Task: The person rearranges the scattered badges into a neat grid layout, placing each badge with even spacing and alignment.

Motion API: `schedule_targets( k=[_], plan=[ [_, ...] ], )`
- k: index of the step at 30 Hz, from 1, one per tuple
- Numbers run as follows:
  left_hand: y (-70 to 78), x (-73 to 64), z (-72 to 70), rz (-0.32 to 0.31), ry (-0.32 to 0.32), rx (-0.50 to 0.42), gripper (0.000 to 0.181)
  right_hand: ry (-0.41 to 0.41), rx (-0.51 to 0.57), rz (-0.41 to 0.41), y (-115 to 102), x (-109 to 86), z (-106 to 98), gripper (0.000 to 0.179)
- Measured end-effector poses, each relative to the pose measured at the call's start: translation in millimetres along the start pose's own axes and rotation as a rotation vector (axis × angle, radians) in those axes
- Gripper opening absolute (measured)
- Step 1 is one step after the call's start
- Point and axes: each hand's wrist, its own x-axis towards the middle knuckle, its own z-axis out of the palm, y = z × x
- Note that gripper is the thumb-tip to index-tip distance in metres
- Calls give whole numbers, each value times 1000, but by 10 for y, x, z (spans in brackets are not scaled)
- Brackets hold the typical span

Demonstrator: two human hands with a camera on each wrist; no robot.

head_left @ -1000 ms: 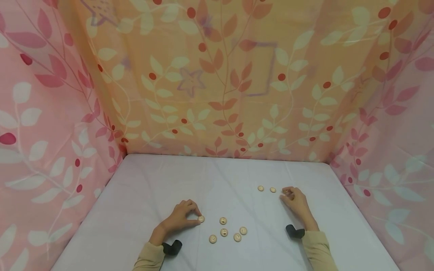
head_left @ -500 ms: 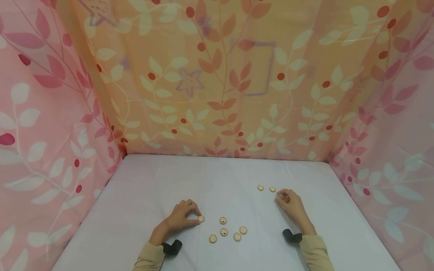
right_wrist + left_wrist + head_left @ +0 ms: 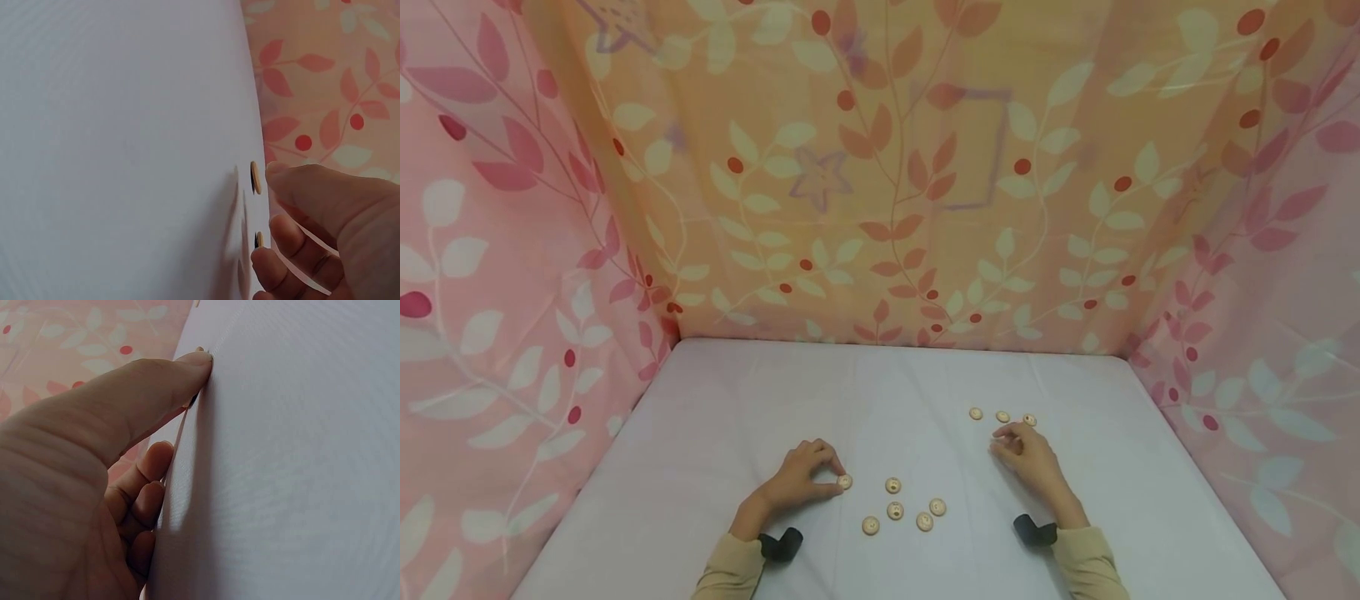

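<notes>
In the head view my left hand pinches a small round wooden disc between thumb and index finger, at the table surface. The left wrist view shows the thumb over it, hiding most of the disc. My right hand hovers over the table with loosely bent fingers and nothing held. Just beyond it lie three wooden discs in a row: a left one, a middle one and a right one with a dark face-like mark. Two of them show edge-on past the right fingers.
Between the hands several more wooden discs lie loosely grouped, such as a near-left disc and a far disc. A white cloth covers the table. Patterned curtains enclose the back and both sides.
My right hand has let go of the right disc of the row and moved left and nearer, uncovering that disc. The left hand stays in place with its disc.
</notes>
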Motion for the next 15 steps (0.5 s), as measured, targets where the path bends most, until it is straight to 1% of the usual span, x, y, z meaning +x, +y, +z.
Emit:
schedule_targets(
  k=[8, 11, 15],
  plan=[
    [16, 3, -17, 1, -10, -1, 17, -67, 8, 9, -149, -44, 87, 18],
    [7, 8, -14, -5, -16, 4, 18, -79, 7, -1, -211, -51, 117, 18],
    [5, 9, -10, -5, -16, 5, 18, -118, 19, -25, -299, -70, 151, 17]
  ],
)
